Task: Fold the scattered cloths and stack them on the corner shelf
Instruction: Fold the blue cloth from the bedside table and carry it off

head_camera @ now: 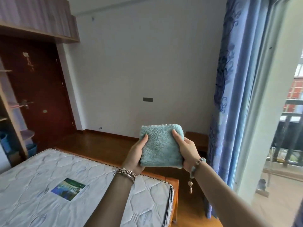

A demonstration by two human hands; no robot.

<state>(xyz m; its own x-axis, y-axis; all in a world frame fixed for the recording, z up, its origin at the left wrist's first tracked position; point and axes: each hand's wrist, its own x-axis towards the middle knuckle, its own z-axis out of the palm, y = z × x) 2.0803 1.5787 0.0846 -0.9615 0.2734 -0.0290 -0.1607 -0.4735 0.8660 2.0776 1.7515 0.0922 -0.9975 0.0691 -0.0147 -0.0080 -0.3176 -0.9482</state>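
Observation:
A fluffy teal cloth (pixel 161 145), folded into a thick square, is held up in the air in front of me, over the foot of the bed. My left hand (pixel 136 154) grips its left edge, thumb on top. My right hand (pixel 186 149) grips its right edge the same way. Both wrists wear bracelets. The corner shelf (pixel 27 134), with rounded purple-grey boards, stands far left beside the dark door.
A bare quilted mattress (pixel 49 185) on a wooden bed frame fills the lower left, with a printed label on it. A small wooden bedside table (pixel 196 136) stands by the blue curtain (pixel 229 95). Blue buckets (pixel 32 149) sit under the shelf. A glass door lies right.

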